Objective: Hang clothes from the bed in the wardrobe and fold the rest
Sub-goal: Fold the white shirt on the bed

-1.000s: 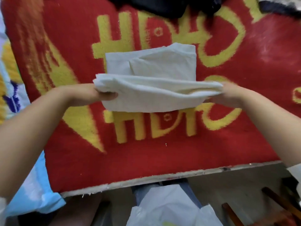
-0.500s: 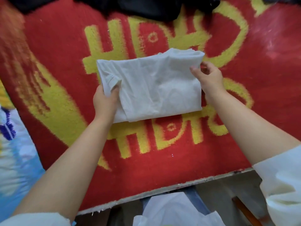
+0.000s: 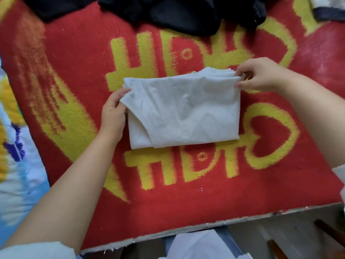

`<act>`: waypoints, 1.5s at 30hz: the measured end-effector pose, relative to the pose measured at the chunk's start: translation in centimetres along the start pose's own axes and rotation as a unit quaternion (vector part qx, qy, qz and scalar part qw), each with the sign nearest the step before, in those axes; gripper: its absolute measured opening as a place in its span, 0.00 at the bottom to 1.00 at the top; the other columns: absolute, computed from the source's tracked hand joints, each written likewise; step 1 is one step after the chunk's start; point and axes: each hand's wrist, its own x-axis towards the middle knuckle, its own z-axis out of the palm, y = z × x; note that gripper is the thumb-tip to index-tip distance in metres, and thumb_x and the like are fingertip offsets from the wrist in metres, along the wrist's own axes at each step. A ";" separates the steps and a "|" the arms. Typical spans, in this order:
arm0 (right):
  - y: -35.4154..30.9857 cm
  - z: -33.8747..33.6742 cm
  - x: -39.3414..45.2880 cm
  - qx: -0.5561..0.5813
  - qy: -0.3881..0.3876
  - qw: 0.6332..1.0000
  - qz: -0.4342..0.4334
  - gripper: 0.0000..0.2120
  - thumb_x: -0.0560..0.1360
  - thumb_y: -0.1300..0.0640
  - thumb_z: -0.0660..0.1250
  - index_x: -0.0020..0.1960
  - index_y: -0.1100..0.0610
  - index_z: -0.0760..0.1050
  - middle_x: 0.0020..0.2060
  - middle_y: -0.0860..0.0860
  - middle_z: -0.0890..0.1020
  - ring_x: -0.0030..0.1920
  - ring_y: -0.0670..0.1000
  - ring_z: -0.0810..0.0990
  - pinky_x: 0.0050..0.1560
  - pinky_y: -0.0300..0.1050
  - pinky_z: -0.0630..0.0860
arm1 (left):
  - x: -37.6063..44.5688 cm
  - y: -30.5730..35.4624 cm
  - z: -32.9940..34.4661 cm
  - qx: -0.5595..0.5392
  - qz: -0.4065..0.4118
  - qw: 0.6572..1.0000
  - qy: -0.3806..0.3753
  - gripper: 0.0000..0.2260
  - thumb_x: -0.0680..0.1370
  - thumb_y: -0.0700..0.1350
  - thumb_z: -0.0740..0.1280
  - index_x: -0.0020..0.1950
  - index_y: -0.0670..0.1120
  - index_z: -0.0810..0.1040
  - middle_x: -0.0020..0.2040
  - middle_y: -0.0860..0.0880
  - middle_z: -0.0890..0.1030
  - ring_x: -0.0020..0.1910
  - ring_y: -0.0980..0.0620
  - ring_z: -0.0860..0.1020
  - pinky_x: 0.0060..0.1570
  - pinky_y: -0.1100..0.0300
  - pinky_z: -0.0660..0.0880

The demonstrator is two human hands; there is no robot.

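The white garment lies folded into a compact rectangle in the middle of the red blanket that covers the bed, resting over its yellow lettering. The left hand holds the garment's left edge, fingers curled round a loose flap at the far corner. The right hand pinches the stacked layers at the far right corner between thumb and fingertips.

The cloth looks thin, soft and light — it creases readily and will slump if lifted from one point. Judging by that, the best hold is at both short ends together, or flat underneath, so the layers stay stacked (the left flap looks the likeliest to spring loose).

A second ago the near half was raised between the two hands, mid-fold; half a second ago it was already laid over, with the hands at the far corners. Now the bundle sits flat and the hands are tidying its corners.

Beyond the garment, at the blanket's far edge, lies a heap of dark clothes, not yet handled.
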 end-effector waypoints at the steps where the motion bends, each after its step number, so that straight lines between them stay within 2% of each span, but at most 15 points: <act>1: 0.0 -0.4 0.1 -0.004 -0.020 1.000 0.008 0.07 0.73 0.61 0.67 0.50 0.62 0.78 0.42 0.54 0.76 0.46 0.54 0.73 0.44 0.43 0.66 | 0.0 -0.2 -0.4 0.001 -0.006 1.000 0.003 0.10 0.78 0.36 0.62 0.48 0.51 0.77 0.49 0.54 0.78 0.50 0.54 0.75 0.53 0.58 0.71; 5: -0.5 -0.5 2.0 0.036 -0.024 0.998 0.056 0.12 0.76 0.56 0.62 0.40 0.65 0.73 0.31 0.53 0.70 0.37 0.53 0.68 0.34 0.46 0.61 | 0.2 -1.3 -0.8 0.042 -0.007 0.998 0.049 0.09 0.77 0.35 0.63 0.53 0.45 0.77 0.47 0.53 0.79 0.45 0.61 0.76 0.50 0.65 0.73; 9: -0.9 3.3 3.7 -0.043 0.096 0.992 0.076 0.20 0.80 0.55 0.53 0.30 0.61 0.63 0.30 0.54 0.67 0.40 0.58 0.68 0.36 0.47 0.58 | 0.0 -2.6 -0.2 0.032 -0.027 0.991 0.124 0.09 0.77 0.35 0.63 0.56 0.40 0.77 0.40 0.53 0.77 0.29 0.66 0.73 0.36 0.71 0.71; 13: -1.5 5.2 4.6 -0.044 0.202 0.966 0.154 0.18 0.81 0.53 0.51 0.57 0.66 0.69 0.55 0.63 0.74 0.56 0.63 0.73 0.47 0.53 0.67 | 0.7 -2.3 -0.7 0.056 -0.064 0.992 0.093 0.09 0.77 0.35 0.64 0.56 0.38 0.77 0.38 0.53 0.76 0.32 0.63 0.73 0.32 0.72 0.70; 15: -1.9 5.3 4.5 0.005 0.235 0.953 0.192 0.18 0.81 0.52 0.51 0.63 0.65 0.65 0.61 0.62 0.71 0.61 0.62 0.71 0.54 0.53 0.67 | 0.6 -1.6 -0.9 0.058 -0.079 0.993 0.070 0.14 0.76 0.32 0.62 0.61 0.38 0.74 0.44 0.50 0.77 0.38 0.60 0.74 0.39 0.68 0.73; 17: -2.7 6.3 3.1 0.010 0.283 0.943 0.176 0.20 0.80 0.54 0.52 0.68 0.64 0.62 0.66 0.61 0.66 0.66 0.61 0.66 0.62 0.53 0.62 | -0.7 -0.8 -0.8 0.098 -0.051 0.986 0.128 0.20 0.75 0.29 0.57 0.66 0.39 0.69 0.55 0.46 0.74 0.47 0.57 0.74 0.50 0.67 0.71; 19: -3.5 8.8 0.9 -0.012 0.375 0.924 0.070 0.21 0.77 0.56 0.53 0.68 0.62 0.62 0.68 0.64 0.66 0.69 0.62 0.62 0.69 0.56 0.55 | -2.6 0.5 0.4 0.183 0.102 0.959 0.193 0.22 0.71 0.30 0.54 0.66 0.37 0.69 0.61 0.40 0.70 0.59 0.47 0.71 0.60 0.62 0.68; 22: -3.8 13.6 -2.6 -0.076 0.374 0.921 -0.075 0.19 0.74 0.57 0.55 0.65 0.58 0.63 0.65 0.65 0.71 0.67 0.60 0.59 0.70 0.53 0.48 | -3.4 0.1 4.1 0.354 0.345 0.866 0.069 0.20 0.70 0.37 0.57 0.62 0.39 0.69 0.62 0.32 0.72 0.65 0.39 0.65 0.64 0.47 0.60; 24: -2.3 15.6 -3.6 -0.140 0.303 0.934 -0.131 0.17 0.78 0.53 0.51 0.65 0.56 0.64 0.65 0.62 0.72 0.69 0.58 0.58 0.67 0.56 0.52 | -2.5 -0.2 5.4 0.502 0.290 0.815 -0.026 0.24 0.74 0.48 0.52 0.68 0.43 0.68 0.70 0.37 0.67 0.71 0.39 0.60 0.68 0.41 0.55; 26: 0.0 15.6 -3.1 -0.200 0.234 0.939 -0.150 0.19 0.81 0.48 0.45 0.67 0.52 0.64 0.67 0.57 0.69 0.74 0.54 0.53 0.67 0.55 0.53 | -1.0 -0.8 5.0 0.571 0.179 0.799 -0.065 0.28 0.76 0.57 0.45 0.75 0.50 0.59 0.76 0.45 0.53 0.76 0.43 0.48 0.70 0.42 0.42; 30: 2.3 11.1 -0.2 -0.145 0.188 0.971 -0.023 0.28 0.77 0.45 0.47 0.73 0.57 0.59 0.72 0.61 0.61 0.73 0.63 0.57 0.69 0.63 0.54 | 0.5 -1.8 2.3 0.533 0.096 0.840 0.016 0.28 0.79 0.57 0.56 0.76 0.51 0.52 0.77 0.45 0.49 0.75 0.43 0.46 0.70 0.44 0.44; 33: 1.6 9.0 0.5 -0.025 0.189 0.976 0.109 0.30 0.79 0.46 0.51 0.75 0.60 0.50 0.75 0.58 0.50 0.75 0.56 0.48 0.72 0.51 0.45 | -0.2 -1.2 1.5 0.391 -0.004 0.911 0.132 0.35 0.75 0.56 0.64 0.75 0.41 0.54 0.71 0.38 0.60 0.70 0.40 0.59 0.67 0.51 0.56; 36: -0.4 9.1 -0.6 0.065 0.234 0.956 0.162 0.30 0.75 0.44 0.58 0.68 0.64 0.62 0.66 0.61 0.67 0.67 0.59 0.63 0.65 0.49 0.58 | -1.8 -0.8 0.9 0.283 -0.090 0.947 0.120 0.30 0.74 0.54 0.68 0.69 0.39 0.64 0.60 0.41 0.74 0.61 0.43 0.71 0.57 0.57 0.65; 40: -1.8 11.2 -3.2 0.189 0.179 0.935 0.240 0.24 0.73 0.51 0.67 0.62 0.64 0.67 0.58 0.60 0.75 0.59 0.60 0.73 0.53 0.49 0.68 | -5.1 -1.5 1.6 0.230 -0.162 0.958 0.054 0.29 0.72 0.52 0.71 0.65 0.40 0.66 0.59 0.43 0.76 0.57 0.44 0.75 0.50 0.58 0.68; 45: -1.1 10.5 -6.3 0.521 0.048 0.818 0.239 0.12 0.73 0.62 0.68 0.56 0.60 0.74 0.57 0.59 0.79 0.41 0.48 0.78 0.36 0.33 0.76 | -6.1 -2.0 2.2 0.195 -0.172 0.964 0.064 0.27 0.71 0.51 0.72 0.62 0.40 0.66 0.59 0.44 0.76 0.56 0.44 0.75 0.51 0.56 0.70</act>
